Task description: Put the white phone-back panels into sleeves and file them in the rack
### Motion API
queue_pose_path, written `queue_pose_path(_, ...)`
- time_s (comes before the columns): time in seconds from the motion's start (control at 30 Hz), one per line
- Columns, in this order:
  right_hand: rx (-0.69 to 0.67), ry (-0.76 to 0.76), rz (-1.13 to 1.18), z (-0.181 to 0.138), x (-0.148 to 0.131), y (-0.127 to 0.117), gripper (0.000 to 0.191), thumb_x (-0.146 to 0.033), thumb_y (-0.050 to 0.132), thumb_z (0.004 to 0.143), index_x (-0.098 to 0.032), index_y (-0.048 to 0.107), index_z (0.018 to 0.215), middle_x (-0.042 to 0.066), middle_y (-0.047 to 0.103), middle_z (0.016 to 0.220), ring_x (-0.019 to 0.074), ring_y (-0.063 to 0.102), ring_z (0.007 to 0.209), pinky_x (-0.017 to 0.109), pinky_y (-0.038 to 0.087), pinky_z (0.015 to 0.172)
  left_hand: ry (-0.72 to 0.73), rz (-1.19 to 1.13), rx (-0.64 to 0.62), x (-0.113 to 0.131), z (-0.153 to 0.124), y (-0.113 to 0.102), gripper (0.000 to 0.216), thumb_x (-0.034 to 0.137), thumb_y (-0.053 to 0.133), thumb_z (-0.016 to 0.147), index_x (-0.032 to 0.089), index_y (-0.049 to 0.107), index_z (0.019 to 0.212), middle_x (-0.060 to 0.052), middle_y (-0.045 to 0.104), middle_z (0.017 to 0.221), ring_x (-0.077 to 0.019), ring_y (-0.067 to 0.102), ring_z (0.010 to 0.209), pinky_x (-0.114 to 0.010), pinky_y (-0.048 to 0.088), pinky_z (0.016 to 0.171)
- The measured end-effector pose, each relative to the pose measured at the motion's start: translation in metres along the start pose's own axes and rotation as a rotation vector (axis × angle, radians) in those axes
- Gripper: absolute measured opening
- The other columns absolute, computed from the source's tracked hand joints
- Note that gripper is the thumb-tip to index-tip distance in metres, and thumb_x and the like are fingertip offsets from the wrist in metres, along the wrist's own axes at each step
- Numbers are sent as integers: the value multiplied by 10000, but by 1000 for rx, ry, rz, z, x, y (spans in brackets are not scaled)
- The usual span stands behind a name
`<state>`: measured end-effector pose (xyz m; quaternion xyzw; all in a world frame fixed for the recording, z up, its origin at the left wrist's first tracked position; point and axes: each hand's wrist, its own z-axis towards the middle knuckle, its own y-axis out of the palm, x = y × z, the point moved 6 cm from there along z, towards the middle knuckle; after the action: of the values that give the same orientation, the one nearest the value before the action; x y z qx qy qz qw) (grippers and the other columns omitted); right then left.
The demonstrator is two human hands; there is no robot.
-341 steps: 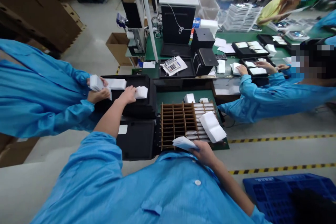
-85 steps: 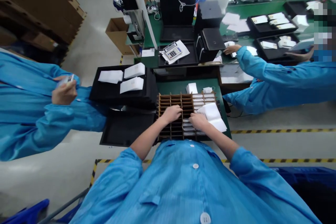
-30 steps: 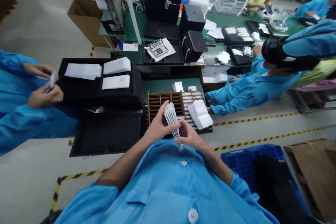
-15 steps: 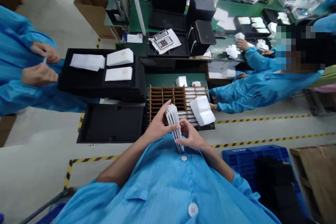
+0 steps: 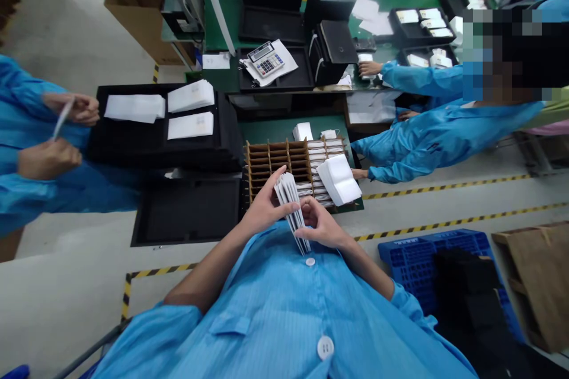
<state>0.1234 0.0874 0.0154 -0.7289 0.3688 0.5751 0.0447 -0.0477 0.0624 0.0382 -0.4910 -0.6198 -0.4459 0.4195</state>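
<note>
A small fanned stack of thin white packets (image 5: 291, 204) is held upright and slightly tilted in front of my chest. My left hand (image 5: 268, 206) grips it from the left, thumb across its front face. My right hand (image 5: 323, 224) pinches its lower right edge between thumb and curled fingers. Just beyond my hands sits a brown divided box (image 5: 278, 154); white packets fill its right-hand slots, while many left slots show bare dividers. On the box's right side lies a folded white pile (image 5: 339, 180), apart from my hands.
Black trays (image 5: 160, 145) with white packets stand at left, beside a co-worker's hands (image 5: 48, 157). Another co-worker's sleeve (image 5: 409, 160) is close on the right. A calculator (image 5: 267, 62) lies on the far bench. A blue pallet (image 5: 413, 249) stands at lower right.
My view has shifted slightly; both my hands keep the packets in nearly the same grip. The left co-worker's hands have moved apart, and the right co-worker's arm now reaches farther left over the bench.
</note>
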Motion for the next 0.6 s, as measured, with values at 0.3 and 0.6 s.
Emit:
queue_pose_path(0.3,40,46,-28,-2,-3,1,651,-397,1012,660,-265,504,1045,6,678,1062,202,704,982,375,600,915,-3,-56,3,-12,3,1,1141,521,931,749,302,310,1680,-172,560,1554,-354,692,1243,-519,588,1045)
queue_pose_path(0.6,42,34,-42,-4,-1,2,613,-404,997,672,-258,501,1000,-18,606,1019,162,655,882,334,587,857,-4,-84,25,-13,-2,0,1137,532,928,747,272,319,1671,-172,599,1500,-348,696,1229,-525,575,1055)
